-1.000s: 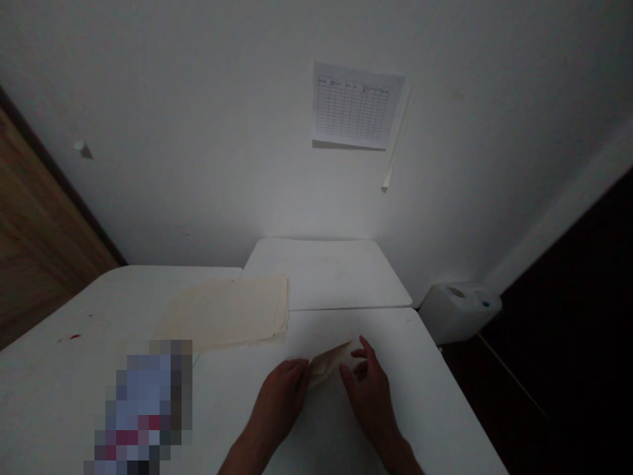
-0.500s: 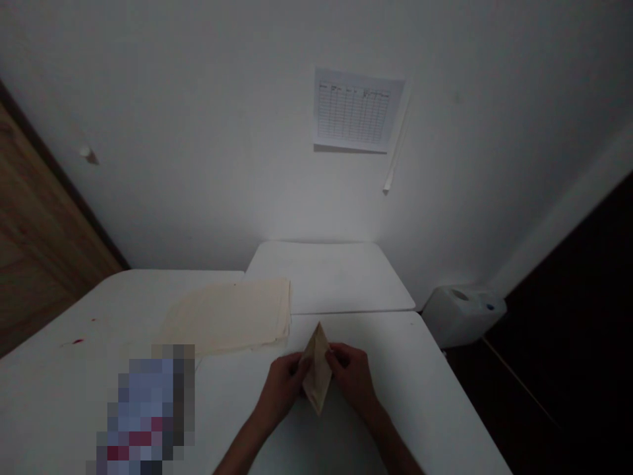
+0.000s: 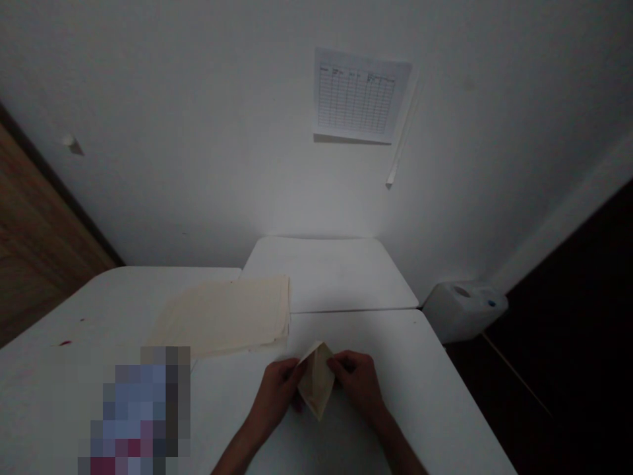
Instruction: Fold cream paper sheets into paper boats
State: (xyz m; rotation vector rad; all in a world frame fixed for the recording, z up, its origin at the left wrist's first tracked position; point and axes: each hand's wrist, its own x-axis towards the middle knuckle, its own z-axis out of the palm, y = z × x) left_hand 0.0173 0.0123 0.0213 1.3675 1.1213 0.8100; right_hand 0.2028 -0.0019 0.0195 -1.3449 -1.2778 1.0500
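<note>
Head view shows our left hand and right hand with fingers pinched on opposite edges of a folded beige paper, low over the white table, nearer us than the beige sheets. We judge the step in hand is parting the folds; the next move calls for gentle, even pinches.
</note>
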